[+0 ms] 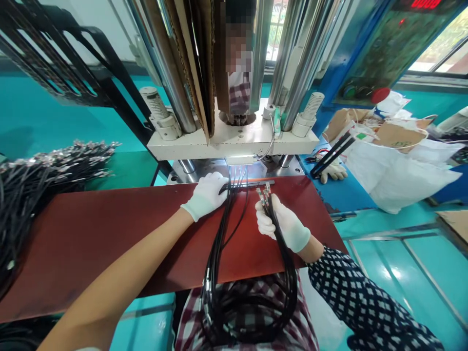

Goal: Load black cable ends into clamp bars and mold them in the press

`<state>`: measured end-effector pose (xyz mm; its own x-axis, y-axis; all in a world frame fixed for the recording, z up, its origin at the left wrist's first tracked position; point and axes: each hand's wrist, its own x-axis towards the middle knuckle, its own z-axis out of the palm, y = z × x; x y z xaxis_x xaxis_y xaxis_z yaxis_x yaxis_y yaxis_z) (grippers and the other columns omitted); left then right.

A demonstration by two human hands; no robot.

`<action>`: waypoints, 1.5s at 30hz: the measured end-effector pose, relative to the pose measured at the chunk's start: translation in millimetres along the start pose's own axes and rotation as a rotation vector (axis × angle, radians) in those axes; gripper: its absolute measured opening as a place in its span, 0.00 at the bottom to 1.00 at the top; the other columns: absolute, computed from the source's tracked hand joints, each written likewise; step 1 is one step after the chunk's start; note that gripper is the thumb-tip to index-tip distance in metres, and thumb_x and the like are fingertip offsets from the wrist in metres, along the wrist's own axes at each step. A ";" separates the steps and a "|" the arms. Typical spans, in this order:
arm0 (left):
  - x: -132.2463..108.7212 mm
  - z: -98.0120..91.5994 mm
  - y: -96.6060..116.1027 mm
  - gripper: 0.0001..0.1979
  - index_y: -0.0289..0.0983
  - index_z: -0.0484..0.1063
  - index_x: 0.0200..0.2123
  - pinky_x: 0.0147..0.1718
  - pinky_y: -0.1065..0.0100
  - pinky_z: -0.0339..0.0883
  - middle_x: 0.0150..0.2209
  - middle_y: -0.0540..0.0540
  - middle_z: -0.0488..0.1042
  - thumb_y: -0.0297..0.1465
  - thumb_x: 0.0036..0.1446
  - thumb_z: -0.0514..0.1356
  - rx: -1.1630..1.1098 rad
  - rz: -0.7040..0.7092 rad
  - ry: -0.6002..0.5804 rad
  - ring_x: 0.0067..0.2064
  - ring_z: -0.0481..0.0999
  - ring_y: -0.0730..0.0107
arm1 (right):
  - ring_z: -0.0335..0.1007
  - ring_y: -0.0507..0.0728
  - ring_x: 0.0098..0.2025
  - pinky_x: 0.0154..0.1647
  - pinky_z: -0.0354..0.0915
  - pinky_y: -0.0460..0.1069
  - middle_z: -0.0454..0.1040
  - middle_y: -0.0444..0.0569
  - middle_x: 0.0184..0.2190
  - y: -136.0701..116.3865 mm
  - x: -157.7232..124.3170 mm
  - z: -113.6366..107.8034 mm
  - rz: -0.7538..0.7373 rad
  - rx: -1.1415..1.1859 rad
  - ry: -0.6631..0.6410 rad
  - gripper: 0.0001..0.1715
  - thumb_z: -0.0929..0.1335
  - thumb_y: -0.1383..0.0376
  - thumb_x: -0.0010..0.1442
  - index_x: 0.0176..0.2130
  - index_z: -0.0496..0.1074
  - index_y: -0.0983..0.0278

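Observation:
My left hand [210, 194], in a white glove, is closed at the left end of a thin metal bar [252, 185] in front of the press. Black cables [223, 229] cross this bar side by side, their thin pale ends [239, 171] reaching under the press head. The fingertips are partly hidden. In my right hand [281, 222], also gloved, the other ends of the cables are gripped as a bunch, with metal connectors [264, 194] sticking up above the fingers. Between both hands the cables hang in a loop over my lap.
A press with a white plate [234, 145] and steel columns stands ahead. The reddish-brown board [120, 229] lies before it. Many black cables [22, 204] are piled at left. At right are a white sack [387, 170], a glove [333, 171] and a control box [380, 53]. Another person is behind the press.

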<state>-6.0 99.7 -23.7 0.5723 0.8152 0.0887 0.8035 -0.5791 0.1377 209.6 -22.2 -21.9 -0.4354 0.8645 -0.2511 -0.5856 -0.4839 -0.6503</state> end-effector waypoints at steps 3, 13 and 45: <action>0.2 2.6 -3.5 0.14 0.37 0.73 0.47 0.45 0.58 0.64 0.45 0.41 0.71 0.35 0.64 0.52 0.050 0.018 -0.009 0.46 0.69 0.54 | 0.58 0.48 0.22 0.23 0.53 0.45 0.66 0.42 0.26 2.4 -2.6 7.9 -0.095 -0.114 0.118 0.36 0.68 0.35 0.52 0.40 0.69 0.64; -54.0 -10.2 -11.4 0.14 0.37 0.72 0.46 0.42 0.57 0.62 0.45 0.40 0.73 0.36 0.65 0.52 0.129 -0.115 0.021 0.47 0.72 0.52 | 0.71 0.51 0.33 0.30 0.65 0.43 0.72 0.49 0.34 -3.8 -9.4 11.1 0.013 -0.197 0.145 0.20 0.74 0.58 0.56 0.44 0.74 0.68; -69.9 -24.7 55.1 0.23 0.36 0.65 0.30 0.21 0.70 0.60 0.20 0.51 0.67 0.50 0.65 0.51 -1.660 -0.259 -0.127 0.21 0.68 0.73 | 0.65 0.49 0.23 0.24 0.60 0.45 0.71 0.43 0.21 23.4 5.2 66.9 -0.070 -0.845 0.207 0.12 0.70 0.60 0.57 0.28 0.71 0.66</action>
<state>-5.8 11.1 2.1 0.5373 0.8274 -0.1636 -0.1104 0.2613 0.9589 147.8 -38.1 9.5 -0.2367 0.9354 -0.2628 0.1330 -0.2367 -0.9624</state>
